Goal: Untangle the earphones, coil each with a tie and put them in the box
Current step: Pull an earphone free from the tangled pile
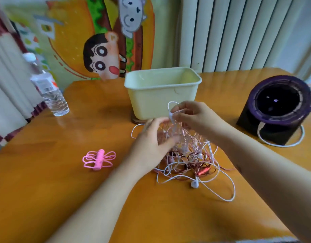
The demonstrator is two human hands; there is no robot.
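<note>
Pinching limp, light, snag-prone strands of the earphone tangle point(189, 158) above the tabletop point(81, 190), your left hand point(154, 141) and right hand point(195, 116) should ease loops, never yank the earbud point(194, 184).

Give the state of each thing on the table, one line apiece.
earphone tangle: knotted, partly lifted.
left hand: grips the earphone tangle.
right hand: pinches the earphone tangle's top.
box: upright, open, no earphones visible inside.
pink bundle: coiled, bound at its middle, lying apart.
water bottle: upright, capped.

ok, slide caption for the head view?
Left hand and right hand pick at the earphone tangle before the box; a pink bundle lies on the table.
</note>
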